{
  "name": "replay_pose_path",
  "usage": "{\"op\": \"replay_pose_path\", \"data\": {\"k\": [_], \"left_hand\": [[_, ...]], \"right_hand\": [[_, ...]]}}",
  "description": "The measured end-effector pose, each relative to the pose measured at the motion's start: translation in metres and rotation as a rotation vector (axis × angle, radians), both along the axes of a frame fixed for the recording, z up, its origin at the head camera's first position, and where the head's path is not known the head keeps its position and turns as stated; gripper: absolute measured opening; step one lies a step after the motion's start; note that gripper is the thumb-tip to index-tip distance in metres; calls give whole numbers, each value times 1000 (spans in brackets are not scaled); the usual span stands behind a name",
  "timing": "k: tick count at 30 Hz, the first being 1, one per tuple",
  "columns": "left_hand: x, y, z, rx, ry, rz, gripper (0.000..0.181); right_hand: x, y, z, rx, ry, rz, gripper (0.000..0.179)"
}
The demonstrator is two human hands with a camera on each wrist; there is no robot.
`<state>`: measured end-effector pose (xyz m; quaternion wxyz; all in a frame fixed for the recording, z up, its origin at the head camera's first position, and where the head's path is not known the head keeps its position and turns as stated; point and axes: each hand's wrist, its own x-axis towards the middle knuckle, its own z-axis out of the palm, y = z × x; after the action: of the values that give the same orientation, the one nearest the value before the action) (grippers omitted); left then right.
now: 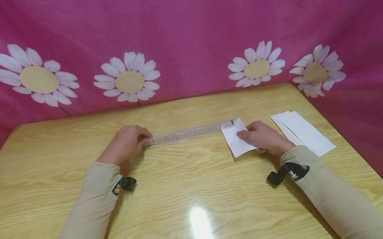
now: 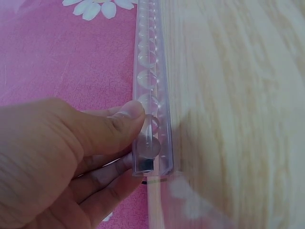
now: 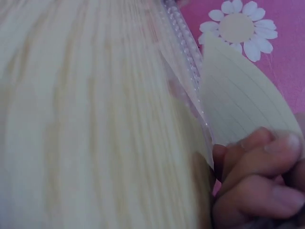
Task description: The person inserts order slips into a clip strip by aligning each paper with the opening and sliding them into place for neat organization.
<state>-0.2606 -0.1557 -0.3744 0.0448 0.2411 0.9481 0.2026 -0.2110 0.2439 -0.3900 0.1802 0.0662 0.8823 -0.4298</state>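
A long clear plastic tube (image 1: 189, 133) with a row of clear round balls inside lies across the far half of the table. My left hand (image 1: 129, 142) pinches its left end, and in the left wrist view the thumb presses on the near face, just above a small dark piece (image 2: 144, 165) at the tip. With my right hand (image 1: 264, 137) I pinch a white slip of paper (image 1: 235, 140), thumb on top. The paper's far edge meets the tube's right end in the head view. Faint lines cross the bent paper (image 3: 233, 90) in the right wrist view.
Two white paper slips (image 1: 309, 132) lie overlapped at the table's right side, beyond my right wrist. A pink cloth (image 1: 187, 35) with white daisies hangs behind the wooden table (image 1: 172, 194) and along its sides. Black straps with cameras (image 1: 289, 172) sit on both wrists.
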Motion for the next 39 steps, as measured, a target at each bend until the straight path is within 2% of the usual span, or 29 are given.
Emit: {"op": "replay_pose_path", "data": {"k": [6,12,16,21,39], "left_hand": [[0,0,0,4,6,-4,22],[0,0,0,6,-18,14,24],[0,0,0,24,15,-5,20],[2,0,1,37,36,-18,17],[3,0,2,34,32,-18,17]], "right_hand": [[0,-3,0,41,-2,-2,42],[1,-6,0,61,-8,-15,42],[0,-8,0,71,-12,-32,34],[0,-14,0,70,-14,-44,26],[0,-28,2,57,-15,-17,24]]}}
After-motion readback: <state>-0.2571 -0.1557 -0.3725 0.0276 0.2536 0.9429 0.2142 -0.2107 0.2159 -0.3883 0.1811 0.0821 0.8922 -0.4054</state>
